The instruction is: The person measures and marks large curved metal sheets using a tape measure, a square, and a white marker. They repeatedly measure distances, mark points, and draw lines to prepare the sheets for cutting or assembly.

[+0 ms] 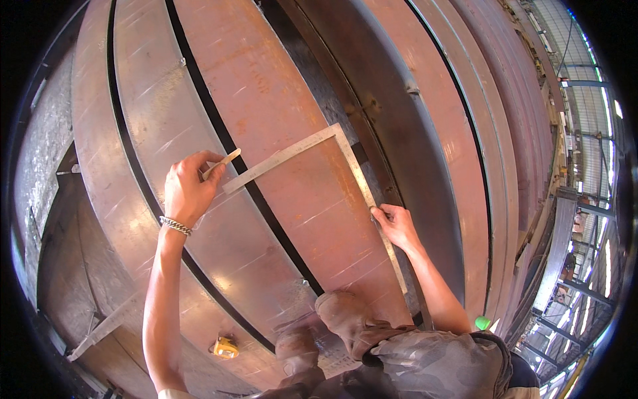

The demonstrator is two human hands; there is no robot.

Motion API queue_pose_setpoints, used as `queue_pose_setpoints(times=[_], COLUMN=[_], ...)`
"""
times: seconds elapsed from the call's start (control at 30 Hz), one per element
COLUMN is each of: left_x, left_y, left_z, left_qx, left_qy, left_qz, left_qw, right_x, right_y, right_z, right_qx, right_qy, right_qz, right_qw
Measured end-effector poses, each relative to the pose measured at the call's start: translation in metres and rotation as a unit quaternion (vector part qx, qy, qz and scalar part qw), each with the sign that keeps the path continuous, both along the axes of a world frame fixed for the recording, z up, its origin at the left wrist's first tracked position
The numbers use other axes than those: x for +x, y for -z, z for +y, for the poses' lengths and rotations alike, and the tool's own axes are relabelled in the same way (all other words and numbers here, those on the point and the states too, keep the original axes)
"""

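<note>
My left hand, with a chain bracelet at the wrist, pinches a pale stick of chalk above the steel strips. My right hand grips the long arm of a metal L-shaped square near its middle. The square lies on a reddish-brown steel strip. Its long arm runs along that strip's right edge. Its short arm crosses the strip and a dark gap, ending on the greyer strip close below the chalk. Thin white marks show on several strips.
A yellow tape measure rests on a strip at the lower left. My boots stand on the strips, which have narrow dark gaps between them. A dark steel beam runs right of the square. A metal framework rises at the far right.
</note>
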State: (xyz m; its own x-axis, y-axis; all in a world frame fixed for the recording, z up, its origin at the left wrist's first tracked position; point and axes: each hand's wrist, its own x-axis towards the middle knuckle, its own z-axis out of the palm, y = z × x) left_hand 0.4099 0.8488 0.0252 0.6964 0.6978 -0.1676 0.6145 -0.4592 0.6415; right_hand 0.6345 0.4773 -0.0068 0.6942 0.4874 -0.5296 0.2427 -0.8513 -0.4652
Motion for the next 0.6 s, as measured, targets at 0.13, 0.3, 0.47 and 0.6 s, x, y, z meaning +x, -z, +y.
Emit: queue_pose_setpoints(times=[0.13, 0.3, 0.47, 0.6], left_x=[0.003, 0.003, 0.0, 0.001], left_y=[0.004, 0.008, 0.01, 0.012], left_z=[0.0, -0.001, 0.001, 0.001], left_qx=[-0.012, -0.01, -0.015, -0.012], left_qy=[0.006, 0.004, -0.001, 0.0], left_qz=[-0.005, -0.024, -0.014, -0.023], left_qw=[1.0, 1.0, 1.0, 1.0], right_x=[-0.001, -0.002, 0.001, -0.001], right_y=[0.003, 0.003, 0.0, -0.001], right_z=[0.0, 0.0, 0.001, 0.003], right_qx=[-0.014, 0.023, -0.014, 0.018], right_qy=[0.003, 0.02, -0.004, 0.018], right_qz=[-0.003, 0.011, 0.01, 0.026], right_qw=[1.0, 0.999, 1.0, 0.999])
